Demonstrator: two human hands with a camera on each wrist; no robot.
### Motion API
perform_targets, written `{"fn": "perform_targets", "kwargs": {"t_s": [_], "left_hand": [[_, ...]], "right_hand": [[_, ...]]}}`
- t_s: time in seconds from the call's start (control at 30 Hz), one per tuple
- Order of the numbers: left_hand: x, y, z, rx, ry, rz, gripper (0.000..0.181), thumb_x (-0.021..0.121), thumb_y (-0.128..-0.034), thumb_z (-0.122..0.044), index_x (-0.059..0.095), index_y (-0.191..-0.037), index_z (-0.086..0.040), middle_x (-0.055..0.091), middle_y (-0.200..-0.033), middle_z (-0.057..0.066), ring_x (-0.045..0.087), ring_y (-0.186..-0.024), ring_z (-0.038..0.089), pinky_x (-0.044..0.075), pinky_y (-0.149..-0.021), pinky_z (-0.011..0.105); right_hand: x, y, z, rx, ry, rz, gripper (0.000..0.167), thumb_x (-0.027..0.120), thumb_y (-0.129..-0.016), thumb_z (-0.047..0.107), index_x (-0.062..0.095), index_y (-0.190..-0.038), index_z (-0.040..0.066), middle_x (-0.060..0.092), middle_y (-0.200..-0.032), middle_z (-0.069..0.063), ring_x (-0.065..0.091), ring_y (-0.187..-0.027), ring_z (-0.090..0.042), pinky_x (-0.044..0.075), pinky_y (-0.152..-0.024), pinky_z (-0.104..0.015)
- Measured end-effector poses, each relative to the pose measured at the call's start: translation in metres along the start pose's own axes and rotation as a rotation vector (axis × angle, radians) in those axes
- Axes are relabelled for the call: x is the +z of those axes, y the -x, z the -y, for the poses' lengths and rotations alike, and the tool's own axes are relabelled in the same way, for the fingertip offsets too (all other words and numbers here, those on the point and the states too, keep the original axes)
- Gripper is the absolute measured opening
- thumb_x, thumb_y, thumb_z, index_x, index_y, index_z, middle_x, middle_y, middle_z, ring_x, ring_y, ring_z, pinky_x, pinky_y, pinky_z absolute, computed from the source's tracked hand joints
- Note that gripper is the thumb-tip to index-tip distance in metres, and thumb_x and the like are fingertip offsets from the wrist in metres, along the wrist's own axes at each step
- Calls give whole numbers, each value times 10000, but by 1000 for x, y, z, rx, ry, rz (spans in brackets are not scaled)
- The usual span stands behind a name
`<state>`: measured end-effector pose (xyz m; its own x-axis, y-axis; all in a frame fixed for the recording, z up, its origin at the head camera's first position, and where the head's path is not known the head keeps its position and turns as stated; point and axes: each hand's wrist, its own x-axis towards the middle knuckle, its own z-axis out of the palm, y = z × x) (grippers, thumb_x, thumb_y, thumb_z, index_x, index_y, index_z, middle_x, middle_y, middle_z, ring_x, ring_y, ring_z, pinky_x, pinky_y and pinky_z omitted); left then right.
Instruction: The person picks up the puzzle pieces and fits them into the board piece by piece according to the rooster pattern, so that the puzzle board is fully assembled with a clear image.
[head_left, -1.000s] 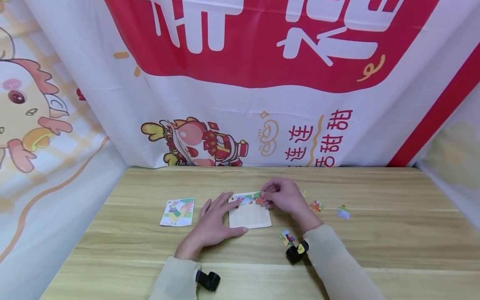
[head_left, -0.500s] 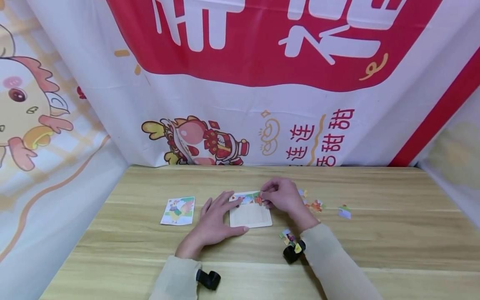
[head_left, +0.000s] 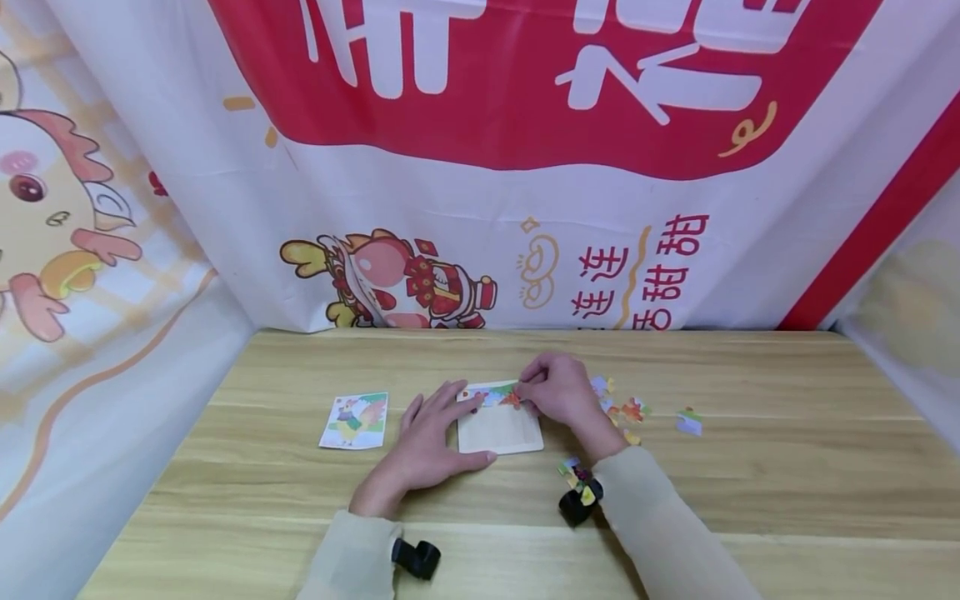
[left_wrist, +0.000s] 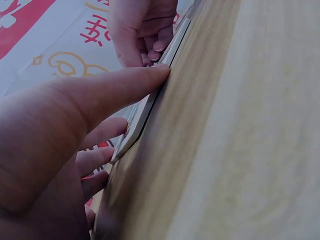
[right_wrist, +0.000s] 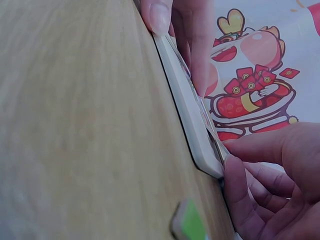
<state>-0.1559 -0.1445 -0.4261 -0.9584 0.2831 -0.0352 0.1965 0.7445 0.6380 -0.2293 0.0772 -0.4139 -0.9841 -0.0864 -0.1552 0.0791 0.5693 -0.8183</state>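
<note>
A shallow pale puzzle tray (head_left: pixel 501 431) lies on the table in the head view, with colourful joined puzzle pieces (head_left: pixel 491 396) along its far side. My left hand (head_left: pixel 431 446) spreads around its left part. The straight thumb touches the near edge, and the fingers rest at the left side and on the pieces. At the far right corner, my right hand (head_left: pixel 561 392) pinches a puzzle piece (right_wrist: pixel 218 144) between thumb and index finger. In the right wrist view this thin piece stands slightly tilted over the tray's rim. The right fingers partly hide its picture.
A picture card (head_left: pixel 355 421) lies left of the tray. Several loose pieces (head_left: pixel 632 409) are scattered right of the right hand, with one piece (head_left: pixel 688 422) farther out. More pieces (head_left: pixel 573 471) lie near the right wrist camera (head_left: pixel 577 504). A printed cloth (head_left: pixel 450 192) hangs behind the table.
The right hand has shifted slightly to the left, bringing its piece closer against the row in the tray. The left hand keeps its place.
</note>
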Motion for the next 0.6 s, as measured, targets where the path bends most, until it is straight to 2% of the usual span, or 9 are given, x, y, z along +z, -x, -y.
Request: {"fn": "perform_targets", "kwargs": {"t_s": [0.1,0.27,0.4,0.6], "left_hand": [[1,-2,-6,5,-12,-5,803,887,-864,-459,598,-1547,-148,337,-1773,74,158,-1697,329,55,-1367,630],[5,-6,-20,31,29,9,814,864,-898,-388,550,-1537,6,359,-1753,153,199,-1680,383,183,-1364,604],[9,-7,-25,31,28,20,775,829,-930,-363,532,-1568,-39,360,-1739,205,220,-1665,426,219,-1347,629],[13,-9,-24,65,13,31,674,793,-960,-358,588,-1550,-102,306,-1753,232,171,-1668,459,142,-1355,650]], "right_hand": [[0,0,1,7,11,1,108,812,-950,132,728,-995,80,741,-816,-68,681,-625,-173,542,-547,-252],[1,-1,1,-1,10,8,103,814,-945,126,730,-981,81,739,-820,-68,679,-625,-170,553,-548,-251],[0,0,1,-13,1,15,97,816,-941,118,728,-963,85,733,-830,-68,678,-631,-169,564,-557,-248],[-1,1,-1,-37,20,-12,92,829,-931,125,747,-895,105,723,-798,-54,669,-627,-159,533,-551,-242]]}}
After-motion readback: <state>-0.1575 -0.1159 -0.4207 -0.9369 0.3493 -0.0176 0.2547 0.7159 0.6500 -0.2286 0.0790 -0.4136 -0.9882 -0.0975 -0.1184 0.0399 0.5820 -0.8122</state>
